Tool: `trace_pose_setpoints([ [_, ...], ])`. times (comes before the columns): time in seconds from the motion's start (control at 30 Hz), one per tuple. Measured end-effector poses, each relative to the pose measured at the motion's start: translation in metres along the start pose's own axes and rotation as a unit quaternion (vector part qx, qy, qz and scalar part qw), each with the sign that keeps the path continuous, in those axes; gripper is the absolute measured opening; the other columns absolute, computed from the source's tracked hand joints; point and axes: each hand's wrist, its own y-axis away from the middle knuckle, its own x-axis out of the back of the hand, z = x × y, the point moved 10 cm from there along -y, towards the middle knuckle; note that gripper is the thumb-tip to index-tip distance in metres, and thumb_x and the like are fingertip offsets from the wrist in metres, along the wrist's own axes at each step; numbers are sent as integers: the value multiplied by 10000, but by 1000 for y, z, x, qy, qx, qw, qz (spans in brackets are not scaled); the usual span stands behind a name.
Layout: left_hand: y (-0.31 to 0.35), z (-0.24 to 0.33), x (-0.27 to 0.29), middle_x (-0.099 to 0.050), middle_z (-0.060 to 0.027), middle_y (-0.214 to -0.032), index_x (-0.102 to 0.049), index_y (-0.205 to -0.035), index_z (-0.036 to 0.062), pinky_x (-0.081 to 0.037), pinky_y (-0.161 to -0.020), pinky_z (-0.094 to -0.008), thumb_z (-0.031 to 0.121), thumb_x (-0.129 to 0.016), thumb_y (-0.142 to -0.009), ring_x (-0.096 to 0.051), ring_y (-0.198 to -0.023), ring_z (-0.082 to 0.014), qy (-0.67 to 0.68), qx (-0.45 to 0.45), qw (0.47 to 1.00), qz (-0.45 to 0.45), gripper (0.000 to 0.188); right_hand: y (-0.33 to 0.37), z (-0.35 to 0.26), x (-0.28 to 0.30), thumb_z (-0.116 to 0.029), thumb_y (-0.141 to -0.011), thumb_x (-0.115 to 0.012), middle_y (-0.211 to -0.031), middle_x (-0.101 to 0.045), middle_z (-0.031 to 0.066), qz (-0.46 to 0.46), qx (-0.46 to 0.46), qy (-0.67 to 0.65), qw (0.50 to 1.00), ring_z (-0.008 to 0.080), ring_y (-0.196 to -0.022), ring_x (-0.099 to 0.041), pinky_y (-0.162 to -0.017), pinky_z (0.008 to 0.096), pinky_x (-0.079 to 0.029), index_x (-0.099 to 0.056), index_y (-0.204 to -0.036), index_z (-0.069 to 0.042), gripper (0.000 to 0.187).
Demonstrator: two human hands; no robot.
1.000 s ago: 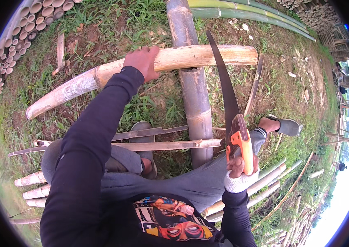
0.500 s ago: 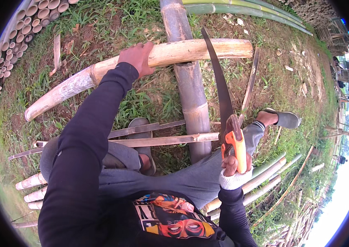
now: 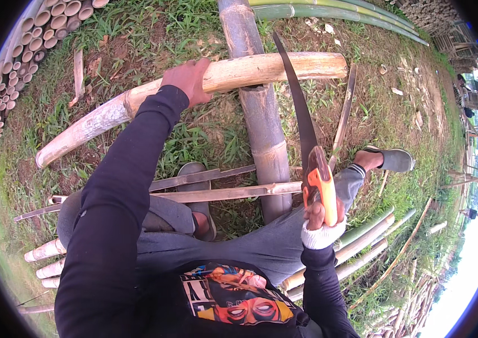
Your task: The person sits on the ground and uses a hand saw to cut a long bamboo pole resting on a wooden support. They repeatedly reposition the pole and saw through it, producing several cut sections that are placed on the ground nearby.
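Observation:
My left hand [image 3: 188, 80] grips a thick, pale bamboo pole [image 3: 244, 72] from above, its fingers wrapped over the far side. The pole lies across a dark, thicker bamboo post [image 3: 267, 127] on the ground, its right end sticking out beyond the post. With a white cuff at the wrist, my right hand [image 3: 321, 217] is closed round the orange handle of a hand saw [image 3: 322, 186]. The saw's long dark blade points away from me and crosses the pole right of the post. From this view I cannot tell how deep the teeth sit in the bamboo.
Bamboo strips [image 3: 228, 194] lie across the post near my legs. Cut bamboo poles [image 3: 366, 236] rest at my right, and stacked bamboo tubes [image 3: 36, 42] stand far left. Long green poles [image 3: 329, 14] lie at the back. Grass and bare soil cover the ground.
The saw has slid slightly away from me along its stroke, right hand with it. My left hand and the pole stay nearly where they were.

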Motion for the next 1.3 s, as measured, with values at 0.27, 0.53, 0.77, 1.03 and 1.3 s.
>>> trace_pose_setpoints([
  [0.27, -2, -2, -4, -686, -179, -1225, -509, -1425, 147, -564, -926, -521, 435, -860, -739, -700, -1099, -400, 1, 2, 1000, 1, 822, -146, -17, -98, -243, -1027, -722, -775, -673, 52, 15, 126, 0, 992, 93, -639, -598, -568, 269, -486, -653, -1040, 42, 294],
  [0.53, -1, -2, -3, -687, -188, -1239, -484, -1481, 146, -572, -938, -510, 454, -866, -745, -700, -1105, -400, -13, 7, 1000, -17, 885, 3, -4, 6, -334, -1004, -713, -799, -685, 85, 25, 35, 39, 998, 131, -622, -624, -601, 296, -518, -589, -1140, 30, 408],
  [0.77, -2, -2, -5, -691, -193, -1220, -486, -1473, 139, -569, -938, -513, 461, -874, -743, -696, -1113, -404, -4, -3, 1000, 10, 888, -91, -1, -60, -242, -1019, -705, -741, -633, 51, 12, 69, 57, 996, 94, -620, -591, -553, 285, -508, -608, -1059, 40, 301],
  [1.03, -2, 1, 3, -697, -214, -1197, -470, -1498, 141, -569, -927, -521, 487, -866, -745, -703, -1088, -415, -13, -6, 1000, 5, 918, -52, 15, -29, -218, -988, -732, -865, -708, 135, 15, 26, 75, 997, 177, -734, -656, -675, 322, -518, -623, -1091, 33, 293],
  [1.3, -4, -4, -8, -695, -216, -1203, -478, -1485, 139, -572, -918, -516, 473, -862, -742, -702, -1083, -415, 0, -11, 1000, 8, 900, -64, 11, -40, -256, -993, -713, -885, -724, 136, 11, 72, -20, 997, 179, -753, -669, -694, 316, -531, -624, -1039, 21, 294],
])
